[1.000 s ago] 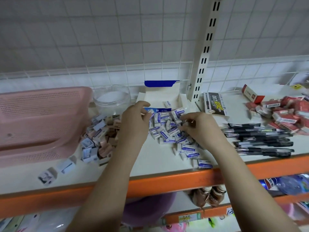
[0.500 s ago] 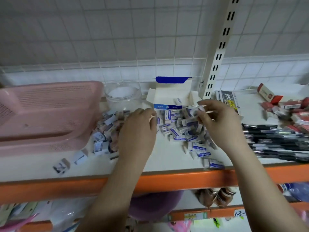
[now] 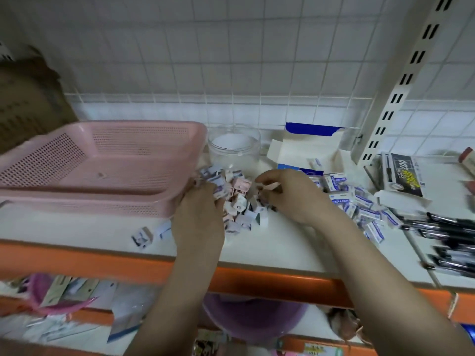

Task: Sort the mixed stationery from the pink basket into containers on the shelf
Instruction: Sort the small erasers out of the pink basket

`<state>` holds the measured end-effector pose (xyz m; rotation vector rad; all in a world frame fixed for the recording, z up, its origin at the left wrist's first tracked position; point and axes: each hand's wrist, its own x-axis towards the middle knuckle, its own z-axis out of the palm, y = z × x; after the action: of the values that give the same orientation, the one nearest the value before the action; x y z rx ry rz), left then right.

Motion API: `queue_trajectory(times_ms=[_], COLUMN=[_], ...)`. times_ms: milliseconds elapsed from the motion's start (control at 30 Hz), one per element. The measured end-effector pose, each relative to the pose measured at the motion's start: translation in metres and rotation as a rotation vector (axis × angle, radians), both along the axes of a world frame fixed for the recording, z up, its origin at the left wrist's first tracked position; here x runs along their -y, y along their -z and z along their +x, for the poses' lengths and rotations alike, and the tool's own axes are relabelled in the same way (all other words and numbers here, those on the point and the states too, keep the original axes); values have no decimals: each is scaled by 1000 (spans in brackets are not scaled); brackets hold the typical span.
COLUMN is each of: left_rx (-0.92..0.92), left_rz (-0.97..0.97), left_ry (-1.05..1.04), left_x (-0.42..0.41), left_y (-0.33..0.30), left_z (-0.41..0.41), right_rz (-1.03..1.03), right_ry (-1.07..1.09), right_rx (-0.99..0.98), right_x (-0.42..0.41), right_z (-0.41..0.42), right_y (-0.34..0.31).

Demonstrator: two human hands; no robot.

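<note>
The pink basket [image 3: 102, 160] lies on the white shelf at the left and looks empty. A pile of small pink and white erasers [image 3: 237, 199] sits between my hands. My left hand [image 3: 198, 211] rests on the pile's left side, its fingers curled into the erasers. My right hand [image 3: 285, 191] is at the pile's right side and pinches a small pale eraser between thumb and fingers. A second pile of blue-labelled white erasers [image 3: 359, 204] spreads out to the right of it. Behind stand a clear round jar [image 3: 234, 147] and an open white and blue box [image 3: 308, 152].
Black pens [image 3: 447, 242] lie in a heap at the right, next to a black pen box [image 3: 401, 173]. A slotted upright post [image 3: 403, 80] rises behind. The shelf's orange front edge [image 3: 257, 276] runs below my arms. The lower shelf holds a purple bowl [image 3: 254, 319].
Both hands have moved left, from the blue-labelled erasers to the pink and white pile. The view has swung left and down.
</note>
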<state>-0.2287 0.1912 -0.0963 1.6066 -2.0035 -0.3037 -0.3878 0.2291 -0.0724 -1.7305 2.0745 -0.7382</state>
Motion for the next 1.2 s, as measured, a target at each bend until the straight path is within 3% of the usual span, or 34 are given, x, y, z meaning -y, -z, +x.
queue_trajectory(times_ms=[67, 133, 233, 300, 367, 433, 633, 800, 900, 1033, 1200], left_rx=[-14, -187, -526, -496, -364, -221, 131, 462, 426, 194, 101], left_rz=[-100, -183, -67, -32, 9, 45, 146, 260, 266, 258, 132], left_ry=[19, 140, 393, 530, 619, 641, 581, 573, 549, 579, 810], left_x=[-6, -14, -22, -22, -11, 9, 61, 69, 69, 59, 20], left_y=[-3, -5, -12, -19, -24, -29, -41, -19, -14, -32, -51], left_z=[-1, -8, -34, -52, -70, -92, -191, -235, -238, -229, -181], right_rz=[-81, -120, -128, -212, -280, -264, -75, -234, -315, -395, -421], right_ry=[68, 87, 2, 79, 233, 346, 431, 461, 467, 510, 491], right_rx=[49, 200, 638, 774, 727, 531, -7, -27, 9, 101, 121], right_x=[-6, -16, -34, -46, -58, -71, -92, -105, -110, -111, -103], right_z=[-9, -16, -23, -35, -56, -81, -108, -107, -105, -107, -107], right_y=[0, -3, -8, -9, -9, -7, 15, 25, 26, 21, 13])
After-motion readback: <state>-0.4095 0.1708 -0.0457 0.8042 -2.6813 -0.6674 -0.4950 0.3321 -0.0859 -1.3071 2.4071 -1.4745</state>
